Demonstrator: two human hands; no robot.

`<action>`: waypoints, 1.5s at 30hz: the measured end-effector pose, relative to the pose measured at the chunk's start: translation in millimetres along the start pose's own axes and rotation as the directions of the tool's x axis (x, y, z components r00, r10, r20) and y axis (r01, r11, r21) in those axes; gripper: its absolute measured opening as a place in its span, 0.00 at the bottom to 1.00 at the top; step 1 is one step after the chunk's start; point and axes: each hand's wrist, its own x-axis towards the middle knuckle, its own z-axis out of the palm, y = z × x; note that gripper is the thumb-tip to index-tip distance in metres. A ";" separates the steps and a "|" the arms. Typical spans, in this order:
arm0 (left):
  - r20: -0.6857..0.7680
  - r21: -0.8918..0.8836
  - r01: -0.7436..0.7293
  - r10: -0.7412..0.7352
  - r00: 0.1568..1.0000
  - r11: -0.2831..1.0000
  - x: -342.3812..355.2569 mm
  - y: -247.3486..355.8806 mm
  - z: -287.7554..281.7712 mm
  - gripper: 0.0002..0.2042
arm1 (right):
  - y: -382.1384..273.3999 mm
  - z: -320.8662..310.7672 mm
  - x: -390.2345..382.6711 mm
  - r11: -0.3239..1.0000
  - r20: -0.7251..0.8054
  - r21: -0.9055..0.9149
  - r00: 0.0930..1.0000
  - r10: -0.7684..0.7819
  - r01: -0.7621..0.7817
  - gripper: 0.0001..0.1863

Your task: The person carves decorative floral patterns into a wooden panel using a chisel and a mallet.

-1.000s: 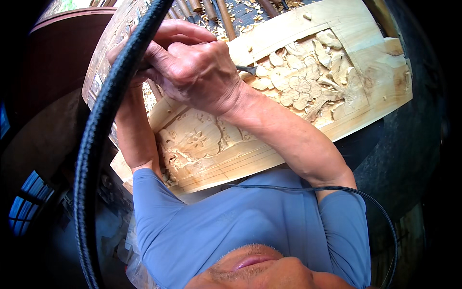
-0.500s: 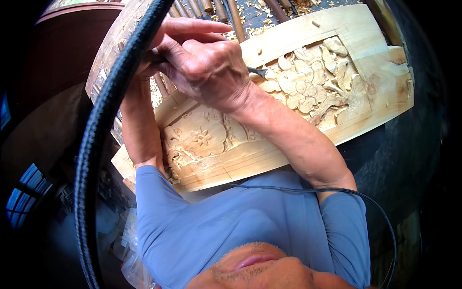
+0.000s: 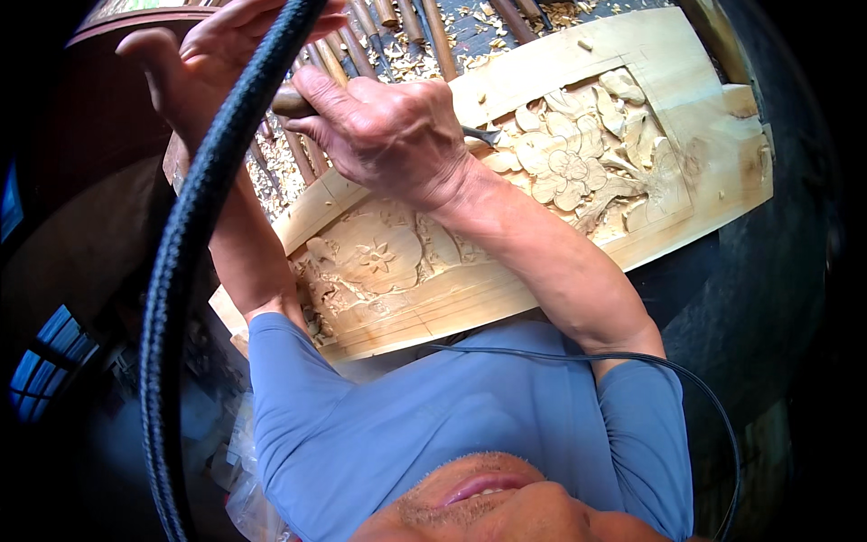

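A carved wooden panel [image 3: 731, 154] lies at a slant in front of me. Flowers and leaves [image 3: 571, 167] stand out in relief in its right half, with a shallower flower [image 3: 375, 257] at the left. My right hand [image 3: 388, 131] is closed around a carving chisel [image 3: 291, 102]; the rounded handle end sticks out to the left. The metal blade [image 3: 483, 136] points right, its tip at the edge of the carved leaves. My left hand [image 3: 217, 50] is raised beyond the handle end at the upper left, fingers spread and thumb out, apart from the chisel.
Several wooden-handled tools [image 3: 440, 41] lie along the far side among wood shavings [image 3: 474, 32]. A thick braided black cable [image 3: 172, 271] crosses the left of the view. A thin black cord [image 3: 542, 355] runs over my blue shirt. A clear plastic bag [image 3: 248, 497] is at lower left.
My left hand has come away from the chisel's handle end, moving up and left with its fingers spreading. My right hand keeps its grip on the chisel in nearly the same place.
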 end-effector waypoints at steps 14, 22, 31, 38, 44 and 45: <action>-0.070 0.134 0.003 0.007 0.998 0.991 21.4 -11.6 39.0 0.75 | 2.2 -6.4 0.5 1.000 -0.017 -0.001 1.000 0.000 0.000 0.18; -0.138 0.140 -0.047 0.066 0.988 0.989 11.0 3.0 35.6 0.69 | -0.1 -2.1 0.4 1.000 0.000 -0.021 1.000 -0.002 0.002 0.16; -0.304 0.082 0.003 0.022 0.953 0.997 10.7 12.4 35.2 0.75 | 4.2 -6.0 1.7 1.000 0.001 -0.014 1.000 -0.011 0.011 0.10; -0.297 0.210 0.169 -0.102 0.949 0.963 30.0 8.4 65.9 0.73 | 8.3 -6.4 2.1 1.000 -0.024 0.005 1.000 -0.016 0.016 0.18; -0.250 0.283 0.175 -0.103 0.963 0.943 30.5 3.8 58.6 0.70 | 6.4 -7.7 -1.8 0.999 0.014 0.009 0.999 0.047 -0.047 0.15; -0.266 0.380 0.235 -0.138 0.954 0.894 36.1 -0.5 70.9 0.69 | 8.5 -7.4 -1.2 0.999 -0.003 0.022 0.999 0.037 -0.037 0.15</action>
